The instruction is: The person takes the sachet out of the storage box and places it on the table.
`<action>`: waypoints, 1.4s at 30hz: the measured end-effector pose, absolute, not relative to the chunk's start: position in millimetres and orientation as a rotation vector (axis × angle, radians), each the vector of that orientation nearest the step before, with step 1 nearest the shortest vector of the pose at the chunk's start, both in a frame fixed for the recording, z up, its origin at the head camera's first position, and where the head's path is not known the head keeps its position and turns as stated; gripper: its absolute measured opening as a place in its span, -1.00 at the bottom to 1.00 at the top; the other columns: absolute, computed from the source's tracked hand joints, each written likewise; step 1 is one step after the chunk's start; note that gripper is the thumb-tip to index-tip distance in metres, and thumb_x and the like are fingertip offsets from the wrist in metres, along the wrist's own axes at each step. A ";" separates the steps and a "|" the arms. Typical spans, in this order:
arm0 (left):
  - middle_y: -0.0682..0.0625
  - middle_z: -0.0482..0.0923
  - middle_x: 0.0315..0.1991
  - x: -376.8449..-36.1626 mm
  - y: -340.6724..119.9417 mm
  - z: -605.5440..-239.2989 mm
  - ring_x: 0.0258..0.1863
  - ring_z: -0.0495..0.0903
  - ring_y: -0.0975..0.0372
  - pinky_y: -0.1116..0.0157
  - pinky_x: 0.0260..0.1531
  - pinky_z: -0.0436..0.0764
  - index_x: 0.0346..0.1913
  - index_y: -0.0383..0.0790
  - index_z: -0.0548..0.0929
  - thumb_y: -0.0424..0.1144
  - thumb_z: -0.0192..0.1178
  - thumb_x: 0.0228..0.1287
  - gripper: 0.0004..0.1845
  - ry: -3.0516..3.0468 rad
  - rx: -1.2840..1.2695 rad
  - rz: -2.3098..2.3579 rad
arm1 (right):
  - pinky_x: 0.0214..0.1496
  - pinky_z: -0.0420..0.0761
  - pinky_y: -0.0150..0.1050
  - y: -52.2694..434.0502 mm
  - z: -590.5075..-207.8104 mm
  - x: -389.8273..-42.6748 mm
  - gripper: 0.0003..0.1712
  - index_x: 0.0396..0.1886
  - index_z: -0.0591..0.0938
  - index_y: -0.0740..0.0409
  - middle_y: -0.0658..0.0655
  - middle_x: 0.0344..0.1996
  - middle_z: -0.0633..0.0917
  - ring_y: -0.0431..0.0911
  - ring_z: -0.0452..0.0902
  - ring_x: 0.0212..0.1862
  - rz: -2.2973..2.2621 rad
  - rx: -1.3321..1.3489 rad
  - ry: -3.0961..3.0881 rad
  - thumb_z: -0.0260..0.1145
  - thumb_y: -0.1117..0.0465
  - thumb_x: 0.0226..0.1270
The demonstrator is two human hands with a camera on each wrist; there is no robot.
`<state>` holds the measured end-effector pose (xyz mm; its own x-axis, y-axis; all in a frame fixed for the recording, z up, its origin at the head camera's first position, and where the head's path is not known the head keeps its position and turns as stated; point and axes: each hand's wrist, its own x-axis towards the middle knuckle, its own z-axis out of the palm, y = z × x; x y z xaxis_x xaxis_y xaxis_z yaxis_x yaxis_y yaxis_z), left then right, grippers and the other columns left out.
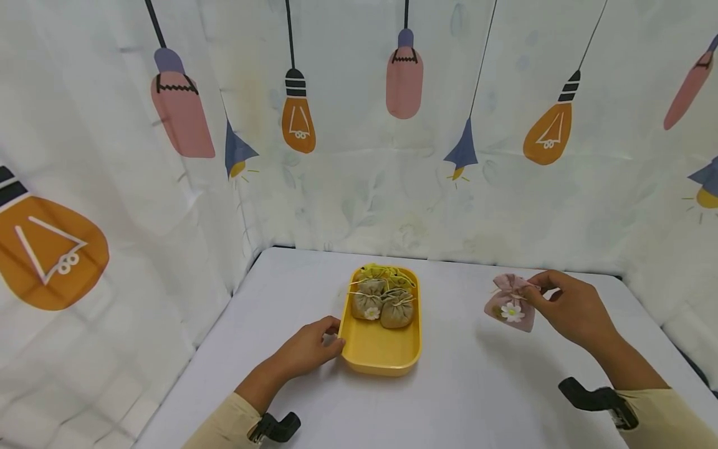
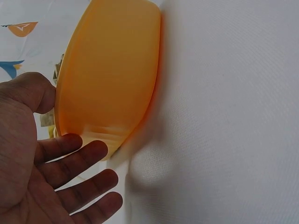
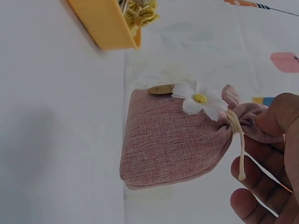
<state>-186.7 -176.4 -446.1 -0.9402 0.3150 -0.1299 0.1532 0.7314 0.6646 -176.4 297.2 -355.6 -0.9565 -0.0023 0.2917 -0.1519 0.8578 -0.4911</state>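
A pink drawstring pouch (image 3: 173, 140) with a white flower and a cream cord is pinched at its gathered neck between thumb and fingers of my right hand (image 1: 578, 310). It hangs above the table on the right, its shadow falling below. My left hand (image 1: 307, 348) touches the left side of a yellow tray (image 1: 381, 355), thumb at the rim and fingers loosely extended, as the left wrist view shows. Inside the tray's far half sit two grey-green pouches, one with a flower (image 1: 367, 300) and one plain (image 1: 397, 310). Yellow pouches (image 1: 381, 272) lie behind them.
The tray stands on a white-covered table (image 1: 449, 399). A white curtain (image 1: 359, 187) printed with hanging lamps encloses the back and sides. Each wrist wears a black strap mount, such as the right one (image 1: 600, 402).
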 end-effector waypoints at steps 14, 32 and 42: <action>-0.04 0.62 0.11 -186.5 -180.0 -448.6 0.13 0.58 0.01 -0.09 0.08 0.55 0.24 -0.10 0.57 0.00 0.23 0.46 -0.58 2.694 0.381 1.006 | -0.44 0.50 -0.15 320.8 -357.9 -171.4 -0.54 -0.05 0.67 0.10 0.19 -0.15 0.73 0.13 0.55 -0.11 0.758 0.052 -2.775 0.23 -0.20 0.51; -0.05 0.62 0.12 -187.9 -180.2 -447.6 0.12 0.58 0.01 -0.09 0.07 0.56 0.22 -0.08 0.57 -0.01 0.24 0.46 -0.61 2.690 0.407 1.016 | -0.47 0.50 -0.15 350.6 -366.0 -164.8 -0.49 0.04 0.64 0.23 0.38 0.00 0.65 0.28 0.55 -0.08 0.732 -0.037 -2.785 0.24 -0.15 0.52; -0.04 0.62 0.11 -186.2 -178.4 -444.7 0.09 0.59 0.00 -0.10 0.06 0.56 0.20 -0.10 0.58 -0.01 0.27 0.43 -0.61 2.695 0.400 1.009 | -0.48 0.49 -0.16 364.7 -372.9 -159.8 -0.54 0.04 0.62 0.26 0.38 -0.05 0.67 0.31 0.57 -0.12 0.692 -0.056 -2.763 0.26 -0.07 0.53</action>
